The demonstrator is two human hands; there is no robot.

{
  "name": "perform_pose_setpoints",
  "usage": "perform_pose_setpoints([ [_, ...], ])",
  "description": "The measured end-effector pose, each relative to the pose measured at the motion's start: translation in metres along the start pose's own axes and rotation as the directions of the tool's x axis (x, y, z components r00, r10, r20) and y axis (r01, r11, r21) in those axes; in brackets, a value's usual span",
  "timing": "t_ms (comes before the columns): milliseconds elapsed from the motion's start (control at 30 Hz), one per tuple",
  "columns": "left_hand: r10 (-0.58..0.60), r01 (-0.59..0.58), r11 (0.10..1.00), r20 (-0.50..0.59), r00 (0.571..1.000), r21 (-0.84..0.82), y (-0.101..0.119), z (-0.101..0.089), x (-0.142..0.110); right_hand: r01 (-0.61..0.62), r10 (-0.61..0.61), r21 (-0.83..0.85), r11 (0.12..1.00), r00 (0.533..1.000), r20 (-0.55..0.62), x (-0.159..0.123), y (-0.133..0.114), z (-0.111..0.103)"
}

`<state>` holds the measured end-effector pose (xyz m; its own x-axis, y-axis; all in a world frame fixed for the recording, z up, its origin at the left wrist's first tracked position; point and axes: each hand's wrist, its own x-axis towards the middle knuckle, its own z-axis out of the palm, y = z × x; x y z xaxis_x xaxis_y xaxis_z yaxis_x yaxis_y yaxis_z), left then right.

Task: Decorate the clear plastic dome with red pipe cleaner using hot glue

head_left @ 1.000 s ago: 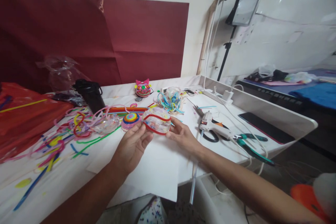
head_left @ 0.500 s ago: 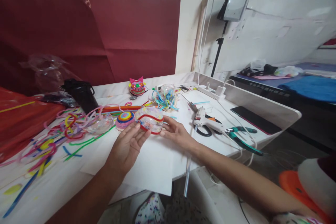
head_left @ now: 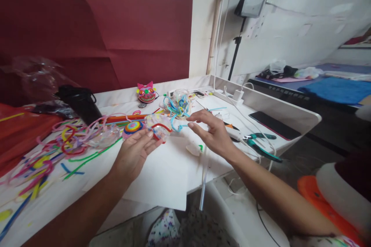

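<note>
My left hand (head_left: 136, 150) pinches a clear plastic dome (head_left: 158, 123) edged with a red pipe cleaner, holding it just above the white paper. My right hand (head_left: 213, 133) is raised to the right of it, apart from the dome, its thumb and index finger spread with nothing seen between them. Light-blue pipe cleaners (head_left: 175, 123) lie just beyond those fingertips. Left of the dome sits a round piece coiled in rainbow pipe cleaner (head_left: 133, 128). The glue gun (head_left: 236, 133) is partly hidden behind my right hand.
Pliers with green handles (head_left: 261, 148) and a black phone-like slab (head_left: 274, 125) lie at right. Loose pipe cleaners (head_left: 43, 162) and a black bottle (head_left: 79, 102) cover the left. A pink cat-eared mask-like figure (head_left: 146, 93) stands at the back; white paper (head_left: 162, 177) lies in front.
My right hand has let go of the dome and moved right and up, in front of the glue gun. My left hand still holds the dome, now tilted. The view has shifted to the right.
</note>
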<state>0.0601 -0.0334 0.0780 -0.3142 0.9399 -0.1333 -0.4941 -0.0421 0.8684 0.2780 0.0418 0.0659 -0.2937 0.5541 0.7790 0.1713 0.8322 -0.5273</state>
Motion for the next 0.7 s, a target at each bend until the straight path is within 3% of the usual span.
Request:
perform_pose_setpoints([
  [200, 0.061, -0.058, 0.997, -0.05, 0.997, 0.057, 0.013, 0.007, 0.005, -0.081, 0.112, -0.315, 0.946, 0.99, 0.081, -0.024, 0.026, -0.035],
  [333, 0.069, -0.057, 0.992, -0.108, 0.992, 0.117, 0.021, 0.016, 0.007, -0.103, 0.22, -0.542, 0.834, 0.963, 0.155, -0.042, 0.039, -0.059],
  [467, 0.08, -0.067, 0.989, -0.095, 0.992, 0.135, 0.016, 0.017, 0.013, -0.189, 0.332, -0.733, 0.654, 0.942, 0.054, -0.061, 0.045, -0.087],
  [567, 0.045, -0.036, 0.99, -0.057, 0.997, 0.138, 0.007, 0.012, 0.019, -0.237, 0.348, -0.756, 0.61, 0.937, -0.014, -0.073, 0.045, -0.111],
  [700, -0.032, 0.047, 0.984, -0.091, 0.995, 0.17, -0.004, 0.003, 0.025, -0.272, 0.321, -0.798, 0.537, 0.941, -0.106, -0.077, 0.037, -0.129],
])
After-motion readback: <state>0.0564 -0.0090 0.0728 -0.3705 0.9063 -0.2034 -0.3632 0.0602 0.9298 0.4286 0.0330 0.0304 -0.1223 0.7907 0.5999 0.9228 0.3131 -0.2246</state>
